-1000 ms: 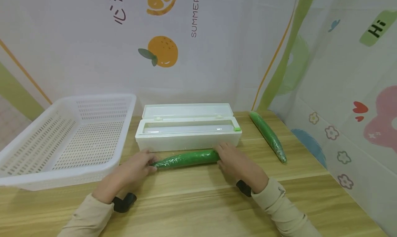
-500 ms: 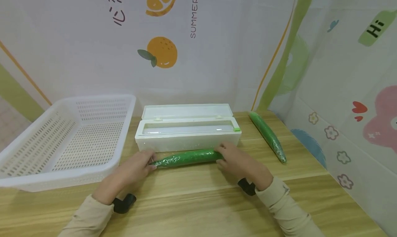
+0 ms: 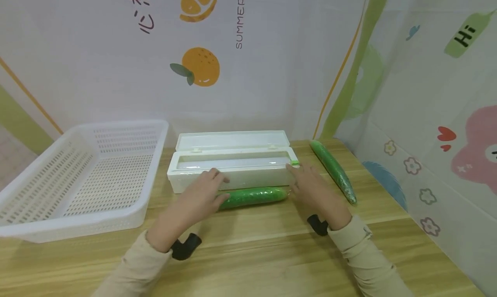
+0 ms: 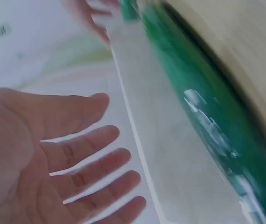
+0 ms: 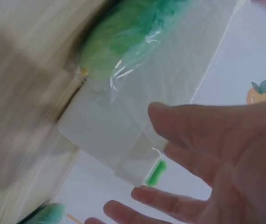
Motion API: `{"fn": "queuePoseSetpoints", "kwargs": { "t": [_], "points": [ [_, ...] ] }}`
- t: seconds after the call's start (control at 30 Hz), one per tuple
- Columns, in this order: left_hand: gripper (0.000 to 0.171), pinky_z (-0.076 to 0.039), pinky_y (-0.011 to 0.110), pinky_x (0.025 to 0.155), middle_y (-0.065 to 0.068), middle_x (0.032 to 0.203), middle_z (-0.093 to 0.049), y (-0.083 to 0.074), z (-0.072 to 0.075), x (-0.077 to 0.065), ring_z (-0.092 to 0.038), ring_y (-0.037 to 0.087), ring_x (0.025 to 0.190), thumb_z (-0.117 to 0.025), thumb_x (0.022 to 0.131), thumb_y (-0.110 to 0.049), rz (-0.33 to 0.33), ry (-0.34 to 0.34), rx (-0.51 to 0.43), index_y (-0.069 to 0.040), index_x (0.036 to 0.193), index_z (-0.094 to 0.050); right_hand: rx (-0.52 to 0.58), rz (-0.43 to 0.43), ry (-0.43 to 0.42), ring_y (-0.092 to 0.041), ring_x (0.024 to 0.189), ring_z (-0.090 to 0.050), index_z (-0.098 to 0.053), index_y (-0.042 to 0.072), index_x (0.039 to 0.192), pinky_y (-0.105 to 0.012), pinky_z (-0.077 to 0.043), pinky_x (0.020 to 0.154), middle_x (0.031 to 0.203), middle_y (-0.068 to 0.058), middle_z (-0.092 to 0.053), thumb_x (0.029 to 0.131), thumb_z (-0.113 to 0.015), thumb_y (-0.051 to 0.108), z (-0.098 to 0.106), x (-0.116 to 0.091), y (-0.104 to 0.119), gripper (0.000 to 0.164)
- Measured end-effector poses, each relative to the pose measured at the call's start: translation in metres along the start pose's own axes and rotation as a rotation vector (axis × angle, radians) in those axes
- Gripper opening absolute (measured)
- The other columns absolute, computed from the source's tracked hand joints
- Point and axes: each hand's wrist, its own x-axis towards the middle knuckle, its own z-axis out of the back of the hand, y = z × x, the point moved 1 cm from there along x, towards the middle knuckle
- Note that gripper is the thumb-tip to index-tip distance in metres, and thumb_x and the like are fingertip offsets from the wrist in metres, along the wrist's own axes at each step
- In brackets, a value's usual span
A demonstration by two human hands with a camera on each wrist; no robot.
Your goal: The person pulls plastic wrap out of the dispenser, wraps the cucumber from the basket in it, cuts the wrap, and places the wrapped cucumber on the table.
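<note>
A green cucumber [image 3: 254, 196] in clear plastic film lies along the front of a white cling film dispenser [image 3: 256, 178], whose lid stands raised behind it. Over the cucumber's left part is my left hand [image 3: 198, 195], covering that end in the head view; the left wrist view has its fingers spread and holding nothing. My right hand [image 3: 316, 191] is at the dispenser's right front corner, near a small green slider [image 3: 295, 162]. In the right wrist view its thumb and fingers stand apart, close to loose film around the cucumber's pale tip [image 5: 100, 60]; whether they touch it, I cannot tell.
To the right, a second film-wrapped cucumber [image 3: 333, 169] lies slantwise on the wooden table [image 3: 248, 262]. A white perforated basket [image 3: 105, 221] stands at the left. Printed cloth [image 3: 272, 85] hangs behind the table and along its right side.
Both hands have let go of the cucumber's ends. The left hand has moved right over it, and the right hand has gone to the dispenser's corner. The cucumber's right tip has come into sight.
</note>
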Motion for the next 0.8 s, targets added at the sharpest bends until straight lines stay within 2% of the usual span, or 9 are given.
{"fn": "queuePoseSetpoints", "kwargs": {
  "t": [0.07,0.1,0.17,0.3,0.4,0.53,0.63,0.7,0.8],
  "points": [
    [0.037,-0.047,0.039,0.095,0.016,0.121,-0.054,-0.015,-0.004,0.019,-0.052,0.029,0.111,-0.061,0.09,-0.017,-0.044,0.039,-0.018,0.0,0.121,-0.054,0.003,-0.005,0.015,-0.039,0.116,-0.045,-0.052,-0.007,0.126,-0.048,-0.041,0.094,0.129,-0.026,-0.048,0.09,-0.057,0.01,-0.002,0.001,-0.001,0.04],
    [0.038,-0.045,0.039,0.097,0.016,0.125,-0.053,-0.022,-0.006,0.029,-0.051,0.029,0.114,-0.059,0.091,-0.017,-0.066,0.063,-0.019,0.001,0.124,-0.053,0.07,-0.047,0.002,-0.037,0.116,-0.045,-0.048,-0.007,0.13,-0.047,-0.04,0.095,0.128,-0.026,-0.048,0.09,-0.057,0.01,-0.003,0.002,-0.001,0.044],
    [0.041,-0.042,0.038,0.103,0.015,0.131,-0.049,-0.036,-0.012,0.05,-0.048,0.029,0.121,-0.057,0.092,-0.013,-0.091,0.122,-0.02,0.0,0.129,-0.049,0.072,-0.062,-0.012,-0.036,0.112,-0.047,-0.049,-0.006,0.13,-0.047,-0.041,0.093,0.126,-0.026,-0.05,0.09,-0.057,0.01,-0.004,0.003,-0.001,0.043],
    [0.047,-0.042,0.035,0.103,0.012,0.142,-0.041,-0.06,-0.028,0.09,-0.044,0.026,0.128,-0.05,0.093,-0.007,-0.105,0.22,0.032,-0.003,0.139,-0.04,0.061,-0.06,-0.044,-0.034,0.1,-0.052,-0.049,-0.003,0.131,-0.045,-0.044,0.087,0.121,-0.024,-0.053,0.088,-0.059,0.008,-0.005,0.002,0.0,0.045],
    [0.055,-0.045,0.034,0.099,0.007,0.149,-0.033,-0.073,-0.041,0.111,-0.038,0.024,0.133,-0.055,0.094,-0.017,-0.103,0.255,0.104,-0.007,0.143,-0.033,0.065,-0.061,-0.037,-0.034,0.094,-0.052,-0.051,-0.003,0.128,-0.045,-0.045,0.084,0.118,-0.023,-0.054,0.089,-0.057,0.007,-0.005,0.001,0.001,0.041],
    [0.068,-0.047,0.034,0.097,0.003,0.148,-0.035,-0.083,-0.052,0.125,-0.04,0.022,0.132,-0.062,0.088,-0.036,-0.125,0.232,0.252,-0.011,0.144,-0.033,0.069,-0.092,-0.002,-0.039,0.099,-0.052,-0.054,-0.005,0.122,-0.049,-0.046,0.085,0.122,-0.026,-0.051,0.091,-0.055,0.007,-0.004,0.003,0.001,0.034],
    [0.066,-0.047,0.033,0.096,0.001,0.141,-0.043,-0.086,-0.054,0.129,-0.047,0.021,0.124,-0.062,0.087,-0.042,-0.134,0.202,0.354,-0.014,0.141,-0.038,0.052,-0.103,0.012,-0.04,0.098,-0.053,-0.055,-0.006,0.117,-0.05,-0.048,0.082,0.123,-0.027,-0.051,0.091,-0.056,0.01,-0.004,0.004,0.002,0.031],
    [0.066,-0.048,0.033,0.094,0.0,0.137,-0.047,-0.087,-0.055,0.131,-0.051,0.02,0.118,-0.062,0.086,-0.045,-0.137,0.185,0.387,-0.015,0.14,-0.04,0.04,-0.112,0.008,-0.038,0.091,-0.053,-0.055,-0.005,0.114,-0.05,-0.049,0.075,0.118,-0.024,-0.052,0.089,-0.059,0.011,-0.003,0.004,0.003,0.029],
    [0.065,-0.05,0.034,0.089,-0.002,0.131,-0.051,-0.087,-0.056,0.133,-0.055,0.02,0.111,-0.065,0.084,-0.045,-0.144,0.156,0.389,-0.019,0.139,-0.042,0.024,-0.113,-0.005,-0.037,0.09,-0.054,-0.052,-0.006,0.115,-0.05,-0.049,0.074,0.114,-0.023,-0.053,0.089,-0.061,0.012,-0.003,0.004,0.004,0.033]
  ]
}}
